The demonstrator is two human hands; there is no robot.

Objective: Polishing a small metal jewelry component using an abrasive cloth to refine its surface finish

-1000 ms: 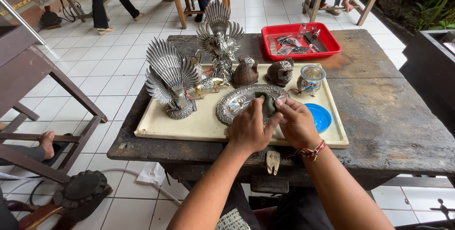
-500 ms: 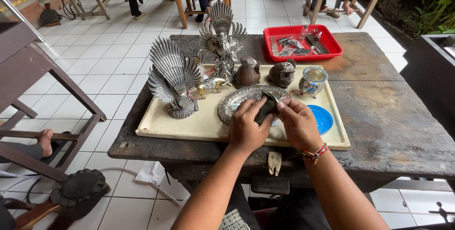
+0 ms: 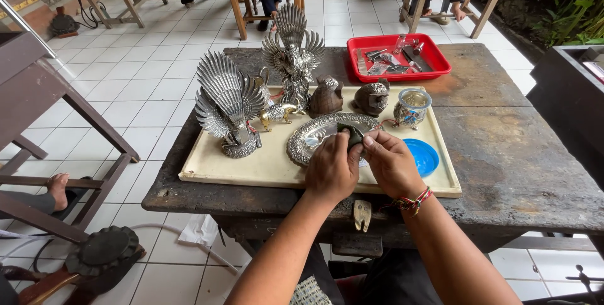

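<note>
- The dark worn wooden surface (image 3: pixel 503 154) stands on a white tiled floor (image 3: pixel 151 72); a cream board (image 3: pixel 264 166) lies on it.
- On the board, the oval silver dish (image 3: pixel 308 141).
- The left hand (image 3: pixel 332 170) and right hand (image 3: pixel 391 163), grips closed, together pinch a dark cloth (image 3: pixel 352 134) on the dish.

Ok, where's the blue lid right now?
In the head view, the blue lid lies on the cream board toward its right end, just right of the right hand and in front of the small decorated cup.

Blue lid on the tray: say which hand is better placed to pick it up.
Probably the right hand: the blue lid lies just beside it, while the left hand sits farther off, over the silver dish.
</note>
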